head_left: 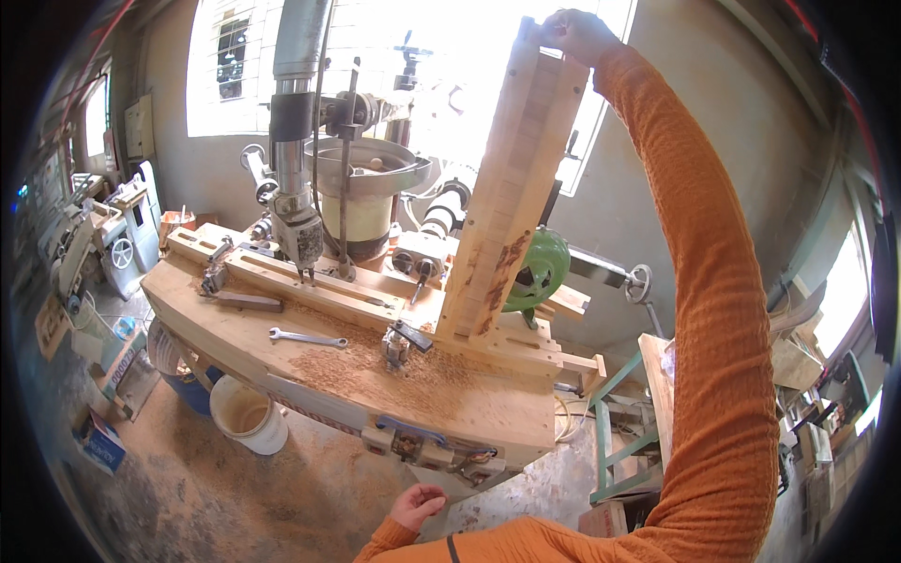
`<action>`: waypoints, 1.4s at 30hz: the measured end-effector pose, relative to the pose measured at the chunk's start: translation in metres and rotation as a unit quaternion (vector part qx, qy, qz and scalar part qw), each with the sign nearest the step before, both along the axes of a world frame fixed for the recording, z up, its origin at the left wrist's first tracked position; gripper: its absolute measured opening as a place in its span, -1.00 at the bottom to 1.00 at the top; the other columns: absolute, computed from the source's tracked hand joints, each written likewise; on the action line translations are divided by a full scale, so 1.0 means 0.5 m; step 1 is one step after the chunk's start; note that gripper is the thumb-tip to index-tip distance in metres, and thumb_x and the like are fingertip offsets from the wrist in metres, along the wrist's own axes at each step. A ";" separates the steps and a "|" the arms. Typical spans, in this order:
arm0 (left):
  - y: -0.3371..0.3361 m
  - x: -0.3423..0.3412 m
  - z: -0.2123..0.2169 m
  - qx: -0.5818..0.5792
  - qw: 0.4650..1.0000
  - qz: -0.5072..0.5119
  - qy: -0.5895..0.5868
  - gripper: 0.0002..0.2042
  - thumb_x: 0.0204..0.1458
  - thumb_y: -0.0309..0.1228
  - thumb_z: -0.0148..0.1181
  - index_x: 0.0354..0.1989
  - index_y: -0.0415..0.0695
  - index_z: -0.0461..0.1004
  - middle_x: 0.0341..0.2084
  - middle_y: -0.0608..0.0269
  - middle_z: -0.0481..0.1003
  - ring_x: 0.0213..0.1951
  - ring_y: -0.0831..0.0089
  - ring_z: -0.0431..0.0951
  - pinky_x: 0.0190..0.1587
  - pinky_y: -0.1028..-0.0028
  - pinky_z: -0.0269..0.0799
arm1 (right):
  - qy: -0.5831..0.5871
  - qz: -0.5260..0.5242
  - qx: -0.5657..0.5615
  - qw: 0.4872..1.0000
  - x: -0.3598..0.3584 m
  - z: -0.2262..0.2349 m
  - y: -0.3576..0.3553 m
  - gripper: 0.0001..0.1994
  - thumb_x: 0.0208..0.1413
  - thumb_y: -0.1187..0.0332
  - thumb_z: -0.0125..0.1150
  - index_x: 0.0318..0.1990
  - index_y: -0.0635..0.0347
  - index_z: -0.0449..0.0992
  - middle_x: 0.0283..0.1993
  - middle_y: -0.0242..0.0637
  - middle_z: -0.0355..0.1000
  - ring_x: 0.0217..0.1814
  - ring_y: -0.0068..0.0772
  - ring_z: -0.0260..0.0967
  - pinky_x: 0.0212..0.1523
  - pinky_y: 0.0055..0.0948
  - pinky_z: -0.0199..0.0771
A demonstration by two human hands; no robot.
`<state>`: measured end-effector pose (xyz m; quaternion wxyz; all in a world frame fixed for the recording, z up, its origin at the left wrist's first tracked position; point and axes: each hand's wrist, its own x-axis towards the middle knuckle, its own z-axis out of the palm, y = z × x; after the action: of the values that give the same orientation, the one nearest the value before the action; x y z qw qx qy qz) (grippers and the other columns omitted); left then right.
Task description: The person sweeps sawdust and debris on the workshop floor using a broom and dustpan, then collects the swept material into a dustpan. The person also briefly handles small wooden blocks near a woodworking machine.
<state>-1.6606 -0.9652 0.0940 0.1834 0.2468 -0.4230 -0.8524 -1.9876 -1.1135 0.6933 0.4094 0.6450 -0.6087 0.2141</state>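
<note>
My right hand [577, 38] is raised to the top of a tall wooden chute [461, 272]. Its fingers are bent together over the chute's upper end; whatever they hold there is hidden. Inside the chute, small pale wood pieces [514, 178] stand stacked in a column, with dark brown patches lower down. The chute leans slightly and rises from a wooden workbench [507, 413]. My left hand [418, 507] hangs low near my body, in front of the bench, its fingers curled and nothing visible in them.
A drilling machine's spindle [302, 239] hangs over the bench's wooden guide rails. A wrench [308, 338] and a clamp [399, 345] lie among wood shavings [375, 371]. Behind are a metal bowl [371, 164] and a green motor housing [540, 267]. A white bucket [251, 418] stands on the floor.
</note>
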 end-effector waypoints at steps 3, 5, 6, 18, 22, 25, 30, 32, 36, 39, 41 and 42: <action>0.008 -0.003 0.002 -0.010 1.000 -0.015 0.010 -0.78 -0.01 -0.43 0.09 -0.20 -0.25 0.33 -0.31 0.23 0.46 -0.32 0.56 0.41 -0.27 0.58 0.32 | 0.052 -0.034 -0.007 0.998 -0.019 0.011 0.051 -0.76 -0.05 0.24 0.03 -0.37 0.20 0.52 -0.39 -0.10 0.46 -0.32 -0.16 0.42 -0.26 -0.31 0.38; 0.014 -0.017 0.000 -0.034 0.998 -0.047 0.010 -0.80 0.00 -0.42 0.08 -0.23 -0.25 0.35 -0.32 0.23 0.46 -0.32 0.56 0.41 -0.26 0.57 0.33 | -0.004 0.065 -0.052 0.997 -0.030 -0.009 0.098 -0.79 -0.10 0.26 0.11 -0.36 0.18 0.52 -0.36 -0.14 0.46 -0.31 -0.16 0.41 -0.26 -0.30 0.38; 0.022 -0.033 -0.003 -0.044 0.996 -0.076 0.011 -0.81 0.01 -0.41 0.07 -0.25 -0.25 0.36 -0.32 0.24 0.46 -0.32 0.56 0.41 -0.26 0.57 0.33 | -0.037 0.137 -0.052 0.989 -0.056 -0.027 0.134 -0.80 -0.13 0.28 0.15 -0.35 0.17 0.52 -0.34 -0.15 0.46 -0.30 -0.15 0.40 -0.26 -0.29 0.38; 0.164 -0.253 0.060 -0.162 0.920 -0.346 -0.081 -0.88 0.01 -0.42 0.08 -0.37 -0.22 0.40 -0.52 0.37 0.44 -0.49 0.68 0.36 -0.43 0.66 0.28 | -0.066 0.097 -0.071 0.991 -0.186 -0.605 0.669 -0.98 -0.15 0.37 0.17 -0.53 0.03 0.48 -0.50 -0.46 0.41 -0.39 -0.44 0.34 -0.28 -0.41 0.33; 0.246 -0.340 0.064 -0.171 0.907 -0.370 -0.103 -0.88 0.01 -0.43 0.08 -0.35 -0.23 0.40 -0.53 0.39 0.43 -0.51 0.70 0.33 -0.46 0.67 0.24 | -0.339 -0.132 -0.110 0.925 -0.430 -0.766 0.944 -0.95 -0.13 0.43 0.18 -0.49 0.18 0.52 -0.50 -0.32 0.42 -0.41 -0.41 0.35 -0.40 -0.49 0.36; 0.335 -0.429 0.066 -0.151 0.900 -0.395 -0.102 -0.87 0.01 -0.43 0.08 -0.32 -0.24 0.39 -0.51 0.38 0.43 -0.49 0.70 0.33 -0.45 0.66 0.24 | -0.360 -0.340 -0.159 0.854 -0.604 -0.884 1.224 -0.87 -0.15 0.43 0.14 -0.38 0.20 0.49 -0.36 -0.23 0.40 -0.36 -0.34 0.37 -0.33 -0.45 0.39; 0.436 -0.511 0.057 -0.156 0.910 -0.364 -0.122 -0.85 0.02 -0.43 0.07 -0.29 -0.25 0.38 -0.45 0.34 0.44 -0.44 0.68 0.35 -0.38 0.65 0.28 | -0.227 -0.607 0.057 0.759 -0.738 -0.998 1.442 -0.59 -0.16 0.46 0.01 -0.05 -0.07 0.35 0.10 -0.25 0.13 0.15 -0.13 0.09 0.03 -0.28 0.26; 0.476 -0.559 0.049 -0.146 0.903 -0.387 -0.113 -0.84 0.02 -0.43 0.07 -0.28 -0.25 0.37 -0.43 0.33 0.44 -0.41 0.67 0.37 -0.36 0.64 0.29 | -0.258 -0.590 0.086 0.761 -0.797 -0.999 1.518 -0.61 -0.16 0.50 0.01 -0.07 0.02 0.36 0.15 -0.23 0.08 0.17 -0.08 0.05 0.07 -0.24 0.23; 0.528 -0.617 0.062 -0.144 0.898 -0.394 -0.133 -0.81 0.02 -0.40 0.08 -0.25 -0.24 0.37 -0.41 0.33 0.44 -0.39 0.65 0.38 -0.33 0.63 0.30 | -0.259 -0.510 0.192 0.798 -0.880 -1.011 1.510 -0.64 -0.12 0.50 -0.02 -0.07 0.10 0.35 0.18 -0.17 0.04 0.15 -0.06 0.10 0.08 -0.25 0.23; 0.557 -0.659 0.060 -0.159 0.885 -0.412 -0.145 -0.79 0.01 -0.38 0.09 -0.24 -0.24 0.36 -0.40 0.32 0.44 -0.36 0.63 0.38 -0.30 0.62 0.30 | -0.232 -0.578 0.134 0.771 -0.919 -1.026 1.486 -0.67 -0.18 0.47 0.04 -0.15 0.10 0.34 0.10 -0.22 0.12 0.08 -0.06 0.16 0.00 -0.25 0.26; 0.575 -0.687 0.064 -0.172 0.879 -0.419 -0.147 -0.78 0.01 -0.37 0.09 -0.24 -0.24 0.36 -0.39 0.32 0.43 -0.34 0.63 0.38 -0.27 0.61 0.31 | -0.222 -0.587 0.179 0.758 -0.930 -1.029 1.479 -0.66 -0.18 0.45 0.06 -0.14 0.09 0.34 0.09 -0.19 0.13 0.03 -0.06 0.20 -0.02 -0.25 0.27; 0.581 -0.697 0.066 -0.184 0.878 -0.419 -0.142 -0.80 0.01 -0.39 0.08 -0.24 -0.24 0.36 -0.38 0.31 0.44 -0.33 0.62 0.39 -0.26 0.60 0.31 | -0.214 -0.593 0.199 0.750 -0.935 -1.029 1.480 -0.65 -0.18 0.44 0.07 -0.13 0.08 0.33 0.08 -0.17 0.14 0.01 -0.06 0.22 -0.03 -0.25 0.27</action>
<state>-2.0091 -0.6746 0.1269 -0.2107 0.1265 -0.6576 -0.7121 -2.4549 -0.3736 0.1786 0.1757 0.1584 -0.9694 -0.0655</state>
